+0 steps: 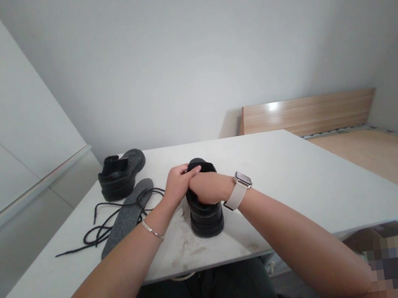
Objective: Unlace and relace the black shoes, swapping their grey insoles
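Note:
A black shoe (208, 223) stands on the white table in front of me, heel toward me and toe pointing away. My left hand (179, 182) grips its left side near the opening, with the thumb lying across toward the raised tongue (205, 167). Over the shoe's opening, my right hand (209, 187) is bent down at the wrist, its fingers hidden inside or behind the shoe's upper. Whether those fingers hold anything cannot be seen. Left of my left forearm lies a grey felt insole (126, 222), with black shoelaces (100, 234) looped over and beside it.
Another black shoe (117, 179) stands at the table's back left, its opening facing up. The white table (283, 206) carries brown smudges near its front edge. A white wall rises behind it, and a wooden board (307, 112) is at the right.

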Demonstrator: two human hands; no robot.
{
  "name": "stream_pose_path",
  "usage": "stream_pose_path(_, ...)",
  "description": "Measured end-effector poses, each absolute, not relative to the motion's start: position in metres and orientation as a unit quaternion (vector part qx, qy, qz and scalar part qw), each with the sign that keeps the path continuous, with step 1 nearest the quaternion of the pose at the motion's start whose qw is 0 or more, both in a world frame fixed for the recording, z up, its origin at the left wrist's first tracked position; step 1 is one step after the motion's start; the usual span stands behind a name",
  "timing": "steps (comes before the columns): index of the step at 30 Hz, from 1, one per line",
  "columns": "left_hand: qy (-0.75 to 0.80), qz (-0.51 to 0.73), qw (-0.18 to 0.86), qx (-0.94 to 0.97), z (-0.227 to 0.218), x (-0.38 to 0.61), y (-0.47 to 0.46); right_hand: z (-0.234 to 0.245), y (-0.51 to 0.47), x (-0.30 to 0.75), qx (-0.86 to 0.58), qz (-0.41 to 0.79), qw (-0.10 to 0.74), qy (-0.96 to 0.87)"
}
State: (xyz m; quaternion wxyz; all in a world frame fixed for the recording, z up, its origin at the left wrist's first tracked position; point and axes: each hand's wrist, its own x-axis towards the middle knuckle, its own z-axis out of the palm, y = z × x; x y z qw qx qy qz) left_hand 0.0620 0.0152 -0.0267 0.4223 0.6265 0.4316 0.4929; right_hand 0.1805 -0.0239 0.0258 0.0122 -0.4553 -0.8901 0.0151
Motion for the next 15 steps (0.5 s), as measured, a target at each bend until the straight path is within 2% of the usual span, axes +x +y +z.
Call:
stream_pose_path(3, 0.425, 0.496, 0.423, 0.628, -0.027, 0.062, 0.015, 0.038, -0.036, 0.189, -0.465, 0.007, 0.001, -0.885)
stream_pose_path(5, 0.423, 0.504, 0.412, 0.631, -0.027, 0.062, 0.014, 0.046, -0.042, 0.193, -0.483, -0.001, 0.043, -0.875)
stream_pose_path(8, 0.418, 0.513, 0.391, 0.639, -0.028, 0.063, 0.013, 0.06, -0.05, 0.198, -0.509, 0.0, 0.176, -0.842)
stream_pose_path(13, 0.433, 0.526, 0.351, 0.642, -0.028, 0.063, 0.013, 0.093, -0.066, 0.208, -0.474, 0.093, 0.424, -0.766)
stream_pose_path(15, 0.432, 0.548, 0.313, 0.644, -0.026, 0.062, 0.012, 0.105, -0.078, 0.205, -0.446, 0.066, 0.519, -0.727)
